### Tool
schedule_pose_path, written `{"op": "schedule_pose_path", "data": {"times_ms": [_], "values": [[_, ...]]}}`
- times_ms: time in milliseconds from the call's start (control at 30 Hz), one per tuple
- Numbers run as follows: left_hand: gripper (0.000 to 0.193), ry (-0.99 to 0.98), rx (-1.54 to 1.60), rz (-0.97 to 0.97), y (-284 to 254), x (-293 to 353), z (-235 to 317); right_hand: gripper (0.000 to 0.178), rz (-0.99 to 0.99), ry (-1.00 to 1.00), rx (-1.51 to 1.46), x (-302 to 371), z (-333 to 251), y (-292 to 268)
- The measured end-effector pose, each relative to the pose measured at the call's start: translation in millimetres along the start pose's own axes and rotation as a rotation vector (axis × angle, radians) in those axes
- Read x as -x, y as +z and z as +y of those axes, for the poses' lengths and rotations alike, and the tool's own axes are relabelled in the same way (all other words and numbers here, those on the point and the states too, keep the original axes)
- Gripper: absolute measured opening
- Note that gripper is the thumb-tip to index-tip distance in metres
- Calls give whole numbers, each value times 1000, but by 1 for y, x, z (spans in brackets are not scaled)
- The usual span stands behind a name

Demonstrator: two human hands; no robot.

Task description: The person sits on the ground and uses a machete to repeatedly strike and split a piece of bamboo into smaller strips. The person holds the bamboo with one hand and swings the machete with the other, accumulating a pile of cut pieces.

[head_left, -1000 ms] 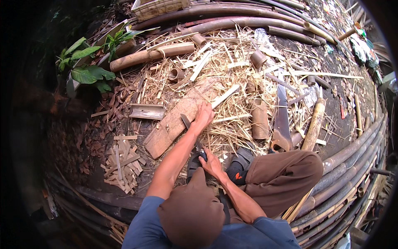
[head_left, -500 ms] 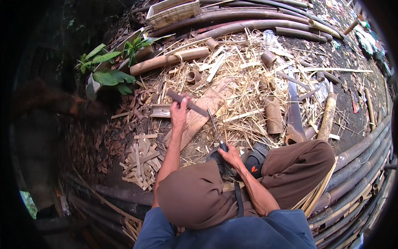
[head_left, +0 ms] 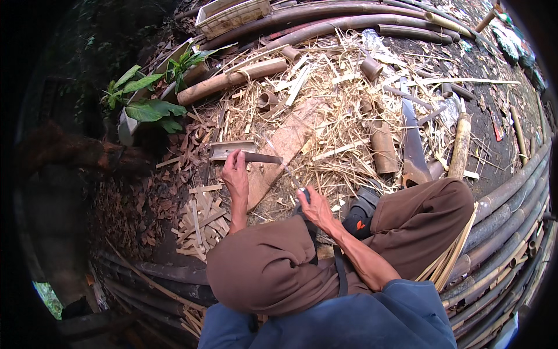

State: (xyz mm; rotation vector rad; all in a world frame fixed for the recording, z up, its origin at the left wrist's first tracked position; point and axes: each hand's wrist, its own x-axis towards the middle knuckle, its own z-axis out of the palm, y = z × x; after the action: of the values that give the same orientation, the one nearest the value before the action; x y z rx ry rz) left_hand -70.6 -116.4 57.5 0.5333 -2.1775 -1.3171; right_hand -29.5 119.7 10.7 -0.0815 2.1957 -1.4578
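Note:
My left hand is closed on one end of a short dark bamboo strip, which points right, nearly level. My right hand grips the black handle of a thin-bladed knife. Its blade, smeared by motion, runs up and left and meets or crosses the strip's free end; whether they touch I cannot tell. Beneath both lies a flat wooden board slanting away from me. A short split bamboo trough sits just beyond my left hand, and a heap of small cut strips lies left of my knee.
Pale shavings cover the ground ahead, with a bamboo tube and a handsaw among them at the right. Long bamboo poles are stacked along my right side. A crate stands at the back, near a leafy plant.
My left hand has come nearer and left, and the bamboo strip has turned from a downward slant to nearly level. The knife in my right hand has shifted slightly left and tilted further left.

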Motion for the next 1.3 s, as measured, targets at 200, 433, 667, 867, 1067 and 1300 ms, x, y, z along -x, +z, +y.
{"op": "schedule_pose_path", "data": {"times_ms": [200,433,667,867,1067,1300], "values": [[21,25,-219,-25,-5,18,22,36,-5,-269,-143,6,-51,8],[24,41,-128,41,-9,23,13,41,-149,-67,-56,-3,-41,-2],[23,76,-141,25,-14,25,0,43,-120,-84,8,2,-36,6],[25,102,-139,-70,-11,22,5,47,35,-17,152,-37,61,3],[31,-222,299,-92,-3,7,-20,51,57,4,49,-21,37,11],[35,-214,233,108,15,6,-22,41,-75,-119,-89,-3,-29,11]]}}
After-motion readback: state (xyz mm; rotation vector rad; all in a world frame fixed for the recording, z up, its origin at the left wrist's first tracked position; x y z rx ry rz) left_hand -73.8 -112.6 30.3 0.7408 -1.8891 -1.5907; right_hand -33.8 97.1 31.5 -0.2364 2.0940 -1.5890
